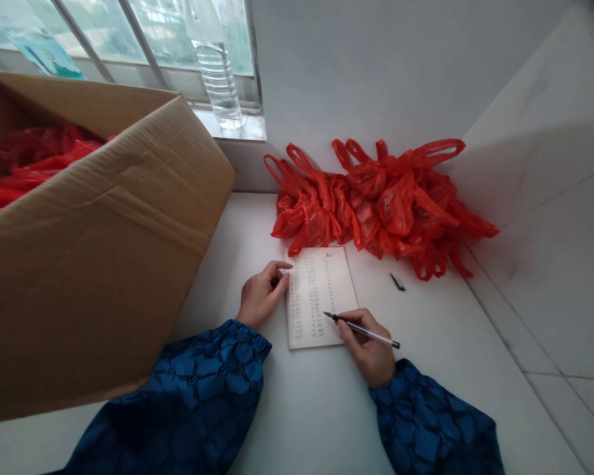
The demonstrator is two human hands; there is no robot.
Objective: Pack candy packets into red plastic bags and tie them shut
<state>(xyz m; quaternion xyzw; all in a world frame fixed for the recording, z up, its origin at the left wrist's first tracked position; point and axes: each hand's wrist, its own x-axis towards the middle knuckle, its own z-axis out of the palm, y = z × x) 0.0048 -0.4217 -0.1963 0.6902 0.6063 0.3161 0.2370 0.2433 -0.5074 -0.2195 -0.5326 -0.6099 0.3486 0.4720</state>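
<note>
A small notebook page (341, 284) with columns of handwritten figures lies on the white table (301, 409). At its left edge rests my left hand (264, 293), fingers apart, index finger and thumb touching the paper and holding nothing. My right hand (369, 346) is over the lower right corner of the page, its fingers closed round a black-and-clear pen (371, 331). The pen's tip points up and left, over the written columns. A black pen cap (397, 282) lies on the table to the right of the notebook.
Behind the notebook, bunched red plastic bags (396, 204) lie against the wall. A large cardboard box (94, 264) holding more red bags (44, 155) stands at the left. A water bottle (220, 86) is on the window sill (250, 128). Tiled wall (554, 264) borders the right side.
</note>
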